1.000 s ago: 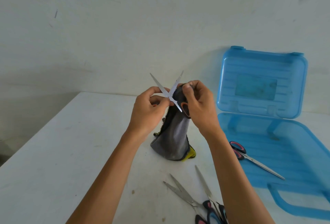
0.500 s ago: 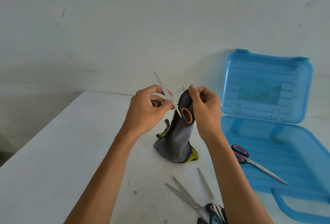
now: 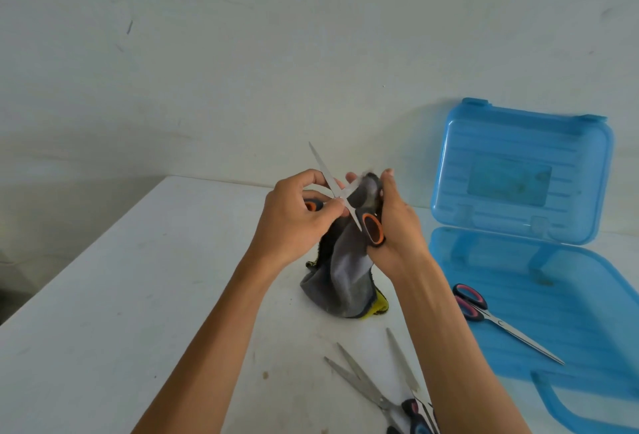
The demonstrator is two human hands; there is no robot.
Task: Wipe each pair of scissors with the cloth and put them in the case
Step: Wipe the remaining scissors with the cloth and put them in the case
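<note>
Two sets of fingers work one pair. The fingers [image 3: 332,209] of the left hand [image 3: 294,222] pinch the orange-handled scissors [image 3: 328,176] at the pivot, blades spread, and the free blade points to 11 o'clock. The fingers [image 3: 389,179] of the right hand [image 3: 397,229] are curled round the cloth [image 3: 345,274], pinching it over the other blade, which is hidden inside the fold. One orange loop lies against that palm. The cloth's tail hangs toward 6 o'clock and rests on the table [image 3: 138,295].

To wipe well, I judge the pinch should travel from pivot to tip, along the flat and away from the edge, with the left grip firm so the blades cannot snap together on a finger. The free blade then wants the same.

At 3 o'clock the blue case [image 3: 587,312] lies open with red-handled scissors [image 3: 498,324] inside. At 5 o'clock, further scissors [image 3: 366,385] wait on the table.
</note>
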